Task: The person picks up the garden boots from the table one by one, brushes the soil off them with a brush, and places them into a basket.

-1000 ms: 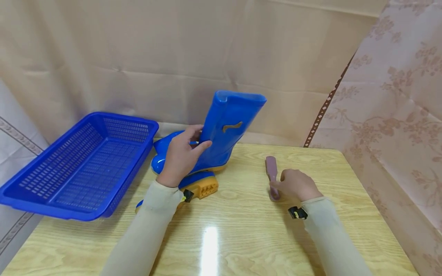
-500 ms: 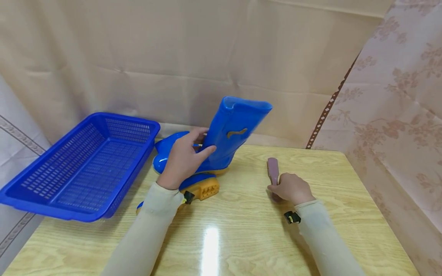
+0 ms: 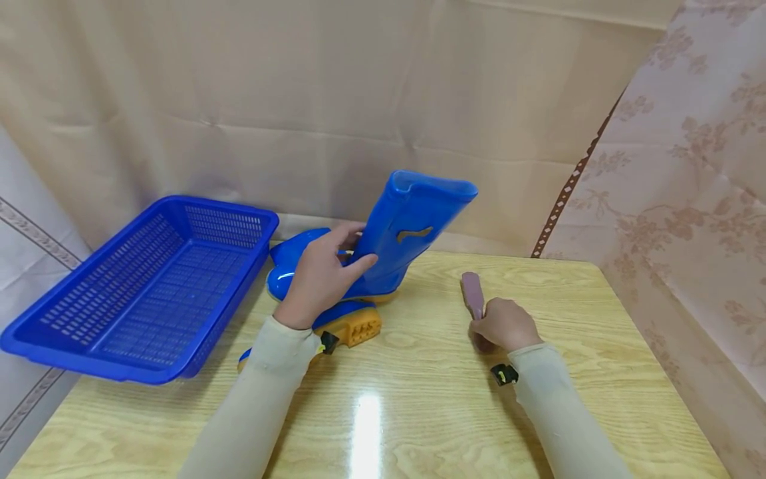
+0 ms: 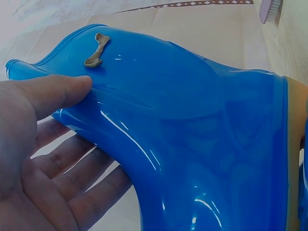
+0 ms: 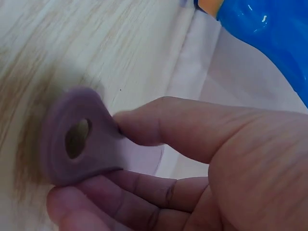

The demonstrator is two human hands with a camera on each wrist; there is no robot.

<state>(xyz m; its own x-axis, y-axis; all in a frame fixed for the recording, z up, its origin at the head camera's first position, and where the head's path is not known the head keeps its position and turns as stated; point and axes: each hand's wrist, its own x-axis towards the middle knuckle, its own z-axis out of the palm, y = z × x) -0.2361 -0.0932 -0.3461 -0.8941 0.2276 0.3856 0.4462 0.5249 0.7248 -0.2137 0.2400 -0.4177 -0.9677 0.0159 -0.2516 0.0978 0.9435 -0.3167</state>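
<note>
My left hand (image 3: pixel 317 276) grips a blue rubber boot (image 3: pixel 419 213) by its shaft, thumb on the near side and fingers behind. The boot leans to the right, its opening up and its toe pointing left. A brown smear (image 4: pixel 97 50) shows on the shaft in the left wrist view. On the right, my right hand (image 3: pixel 509 324) holds a mauve brush (image 3: pixel 471 291) by its handle, between thumb and curled fingers. The handle's end (image 5: pixel 103 149) has an oval hole. A few bristles of the brush head (image 4: pixel 272 9) show in the left wrist view.
Under my left forearm another blue boot with a yellow sole (image 3: pixel 353 329) lies on its side, partly hidden. A blue plastic basket (image 3: pixel 239 293) stands at the table's left. Beige cloth (image 3: pixel 335 133) hangs behind the wooden table (image 3: pixel 419 386).
The shaft of the boot has tipped a little to the right and down with my left hand. My right hand has closed further around the brush handle and moved slightly left.
</note>
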